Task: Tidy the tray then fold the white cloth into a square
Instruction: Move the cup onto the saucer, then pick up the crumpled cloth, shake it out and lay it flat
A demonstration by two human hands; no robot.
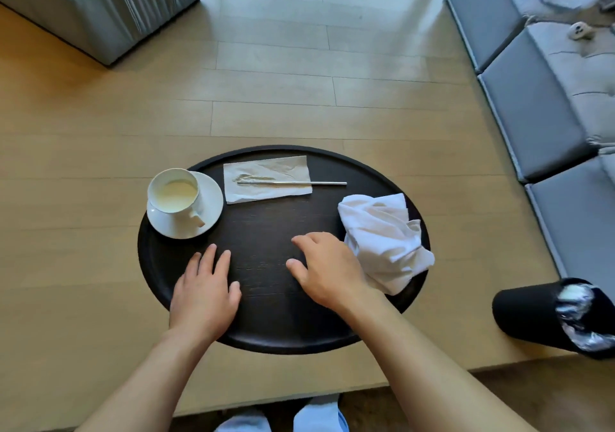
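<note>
On the round dark tray, far left, we see a white cup on a saucer, holding pale creamy liquid. Just right of it lies a stained paper napkin with a metal straw across it. Our left hand rests flat, fingers released; our right hand is spread, empty, beside the crumpled white cloth overhanging the tray's right rim. The tray's centre is bare. A black bin stands at the surface's right edge.
</note>
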